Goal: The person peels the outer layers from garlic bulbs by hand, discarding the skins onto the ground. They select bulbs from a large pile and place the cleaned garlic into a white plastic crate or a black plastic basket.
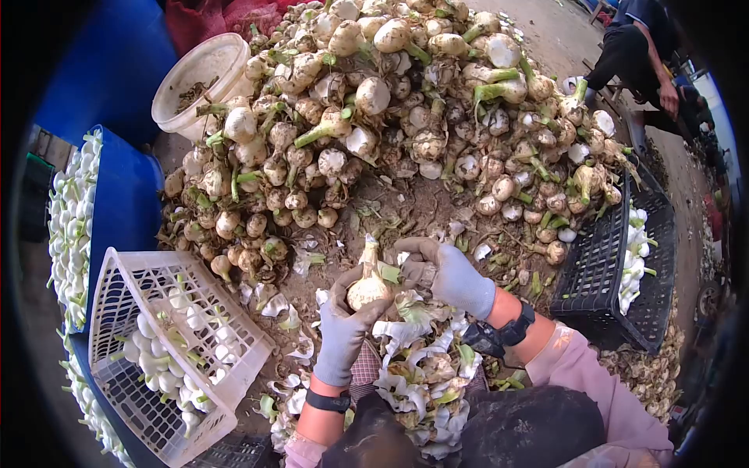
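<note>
A garlic bulb point(369, 293) with dirty outer skin and a short cut stem sits upright in my left hand point(341, 324), fingers and thumb closed around it. My right hand point(441, 269) is at the right of the stem, its gloved fingers curled against a green strip of husk point(388, 272) at the bulb's side. The fingertips partly hide where the strip is gripped. Both hands wear grey-white gloves with soiled fingers. Below them, loose white peelings point(425, 374) lie heaped over my lap and the ground.
A large heap of unpeeled garlic bulbs point(312, 168) rises ahead, beside a white bucket point(160, 105). Peeled bulbs fill a tilted white crate point(242, 390) at left and a blue tub point(125, 183). A black crate point(589, 269) stands at right. Another person point(636, 58) sits far right.
</note>
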The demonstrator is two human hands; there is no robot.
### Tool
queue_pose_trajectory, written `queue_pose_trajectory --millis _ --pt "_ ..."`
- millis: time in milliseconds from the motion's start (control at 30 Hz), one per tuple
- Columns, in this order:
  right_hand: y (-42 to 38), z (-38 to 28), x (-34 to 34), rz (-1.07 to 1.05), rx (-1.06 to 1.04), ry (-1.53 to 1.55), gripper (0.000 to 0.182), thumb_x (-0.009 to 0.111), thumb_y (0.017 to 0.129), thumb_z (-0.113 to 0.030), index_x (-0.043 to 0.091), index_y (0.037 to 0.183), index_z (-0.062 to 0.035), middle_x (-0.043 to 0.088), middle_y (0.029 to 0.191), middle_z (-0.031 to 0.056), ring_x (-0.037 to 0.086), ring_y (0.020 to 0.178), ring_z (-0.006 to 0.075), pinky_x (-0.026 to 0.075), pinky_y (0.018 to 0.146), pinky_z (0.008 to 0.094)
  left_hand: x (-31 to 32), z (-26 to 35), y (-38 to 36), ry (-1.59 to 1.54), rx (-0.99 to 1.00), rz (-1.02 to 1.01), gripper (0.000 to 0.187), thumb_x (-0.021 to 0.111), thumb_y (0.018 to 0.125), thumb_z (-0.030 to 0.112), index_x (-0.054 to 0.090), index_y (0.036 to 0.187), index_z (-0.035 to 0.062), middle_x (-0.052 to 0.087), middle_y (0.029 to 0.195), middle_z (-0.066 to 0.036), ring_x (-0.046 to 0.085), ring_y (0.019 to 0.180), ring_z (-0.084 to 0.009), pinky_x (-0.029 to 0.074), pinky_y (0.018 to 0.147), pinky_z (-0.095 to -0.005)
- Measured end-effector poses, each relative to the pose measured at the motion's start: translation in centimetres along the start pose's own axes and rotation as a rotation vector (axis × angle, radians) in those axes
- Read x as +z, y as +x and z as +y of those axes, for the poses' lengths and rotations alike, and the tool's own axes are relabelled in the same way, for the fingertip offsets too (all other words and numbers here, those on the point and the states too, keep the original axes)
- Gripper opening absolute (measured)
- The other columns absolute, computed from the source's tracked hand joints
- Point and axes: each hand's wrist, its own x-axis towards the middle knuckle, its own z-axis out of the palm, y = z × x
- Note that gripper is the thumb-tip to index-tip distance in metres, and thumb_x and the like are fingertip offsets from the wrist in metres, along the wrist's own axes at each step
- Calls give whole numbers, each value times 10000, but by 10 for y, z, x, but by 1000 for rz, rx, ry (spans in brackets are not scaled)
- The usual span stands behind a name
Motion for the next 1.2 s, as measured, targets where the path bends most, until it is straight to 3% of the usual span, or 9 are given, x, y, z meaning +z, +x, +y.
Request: queue_pose_trajectory --millis 100,300,400,567,767,833,967,1167,1200 --pt "-6 -6 -2 -196 157 -489 384 613 936 -326 618 1123 9 689 878 69 623 793 95 507 662 268 5 1 -11 727 417 -168 707 824 656 147 502 1263 -19 586 1152 -128 602 1019 -213 481 914 -321" --pt "-22 33 7 -46 -203 -463 338 584 933 -277 581 1028 47 655 803 217 670 755 310 505 672 392 10 -6 -15 904 539 -33 638 820 563 95 578 1150 42 576 1142 -157 605 1033 -287 495 900 -369" --pt "-35 36 7 13 -123 -582 229 510 923 -83 583 1124 0 660 1002 139 637 880 222 498 795 340 9 -3 -16 854 444 -129 644 820 578 91 572 1170 29 574 1179 -153 617 1033 -263 498 901 -337" --pt "-42 26 -7 52 -217 -985 284 585 906 -161 574 1137 3 655 980 161 652 892 243 500 781 352 13 -7 -24 -608 -201 -218 797 737 779 232 314 1429 46 563 1209 -134 646 879 -207 520 601 -221" --pt "-31 45 -6 19 -420 -400 386 634 908 -332 588 1153 -37 671 873 79 667 793 201 523 678 340 12 -23 -24 -507 -133 -254 786 742 800 264 310 1434 95 537 1223 -127 638 906 -223 546 622 -250" --pt "-37 23 7 65 200 -146 340 603 936 -310 605 1117 -21 647 821 49 640 741 123 505 625 265 20 -26 -23 -51 108 -153 818 795 721 80 337 1399 82 489 1282 -104 580 1043 -197 543 809 -287" --pt "-32 34 11 32 182 -19 251 506 988 -235 616 956 -12 599 747 10 523 501 78 418 427 253 4 -19 -27 19 -113 -165 814 795 689 -6 358 1372 68 463 1266 -67 521 1101 -153 472 943 -285" --pt "-38 34 15 163 229 -255 170 537 951 -167 613 903 -23 613 679 51 568 503 157 447 479 304 -4 -35 -28 -273 -36 -268 707 757 806 159 353 1381 77 503 1202 -47 562 982 -116 527 775 -267" --pt "-34 42 13 204 -123 -613 147 571 921 -157 616 904 -18 619 680 90 584 528 225 455 495 335 -6 -42 -30 -472 -141 -229 637 680 856 309 372 1369 91 539 1148 -45 589 906 -121 530 702 -267"
